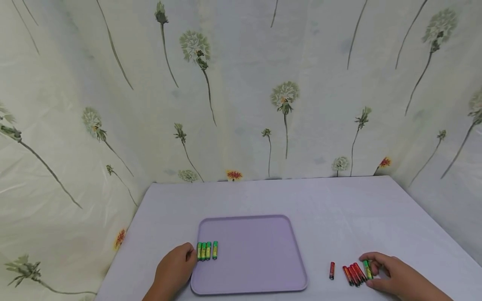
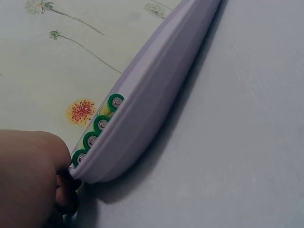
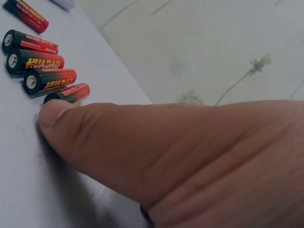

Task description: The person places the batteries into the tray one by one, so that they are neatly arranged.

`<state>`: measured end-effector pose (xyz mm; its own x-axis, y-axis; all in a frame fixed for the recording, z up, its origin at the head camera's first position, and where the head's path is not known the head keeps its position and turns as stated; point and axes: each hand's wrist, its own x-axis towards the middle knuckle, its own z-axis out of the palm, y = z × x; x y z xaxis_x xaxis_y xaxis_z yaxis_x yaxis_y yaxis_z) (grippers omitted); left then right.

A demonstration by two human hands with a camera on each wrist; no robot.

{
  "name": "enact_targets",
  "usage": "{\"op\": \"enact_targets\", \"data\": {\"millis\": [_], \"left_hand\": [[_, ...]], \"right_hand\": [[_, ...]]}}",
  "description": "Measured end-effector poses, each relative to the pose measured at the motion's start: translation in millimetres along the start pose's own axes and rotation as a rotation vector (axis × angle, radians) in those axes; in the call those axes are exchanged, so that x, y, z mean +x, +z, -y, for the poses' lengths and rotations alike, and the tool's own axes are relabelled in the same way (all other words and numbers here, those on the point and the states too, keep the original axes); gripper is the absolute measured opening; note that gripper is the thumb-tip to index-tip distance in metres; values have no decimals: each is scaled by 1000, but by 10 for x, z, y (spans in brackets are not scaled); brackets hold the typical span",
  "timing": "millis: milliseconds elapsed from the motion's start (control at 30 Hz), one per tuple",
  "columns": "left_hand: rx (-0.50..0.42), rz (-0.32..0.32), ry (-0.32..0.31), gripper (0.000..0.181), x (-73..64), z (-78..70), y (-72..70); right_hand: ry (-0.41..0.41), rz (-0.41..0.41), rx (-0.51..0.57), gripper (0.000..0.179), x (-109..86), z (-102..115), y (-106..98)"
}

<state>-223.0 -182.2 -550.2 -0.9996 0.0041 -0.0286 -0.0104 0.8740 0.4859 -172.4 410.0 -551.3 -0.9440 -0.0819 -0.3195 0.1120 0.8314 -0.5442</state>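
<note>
A purple tray (image 1: 248,255) lies on the table, with several green batteries (image 1: 203,251) side by side near its left rim. My left hand (image 1: 176,265) grips that rim beside the batteries; in the left wrist view its curled fingers (image 2: 61,156) are at the tray's edge. Right of the tray, my right hand (image 1: 391,274) pinches another green battery (image 1: 367,269) between thumb and fingers. Close by it are several red batteries (image 1: 352,276) in a row. In the right wrist view the thumb (image 3: 95,128) hides the green battery and part of the nearest red battery (image 3: 78,92).
One red battery (image 1: 332,271) lies apart, between the tray and the red row. A pale cloth covers the table (image 1: 339,209). Behind and at both sides hangs a curtain (image 1: 241,83) printed with dandelions.
</note>
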Motion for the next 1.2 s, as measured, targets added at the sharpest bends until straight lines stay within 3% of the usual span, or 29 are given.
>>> {"op": "enact_targets", "data": {"millis": [367, 800, 1200], "left_hand": [[5, -1, -5, 19, -1, -8, -12], [-2, -6, -5, 18, -16, -16, -26], [-7, -24, 18, 19, -9, 7, 2]], "right_hand": [[47, -3, 105, 75, -77, -3, -45], [101, -22, 116, 77, -43, 50, -68], [-27, -99, 36, 66, -15, 252, -100]]}}
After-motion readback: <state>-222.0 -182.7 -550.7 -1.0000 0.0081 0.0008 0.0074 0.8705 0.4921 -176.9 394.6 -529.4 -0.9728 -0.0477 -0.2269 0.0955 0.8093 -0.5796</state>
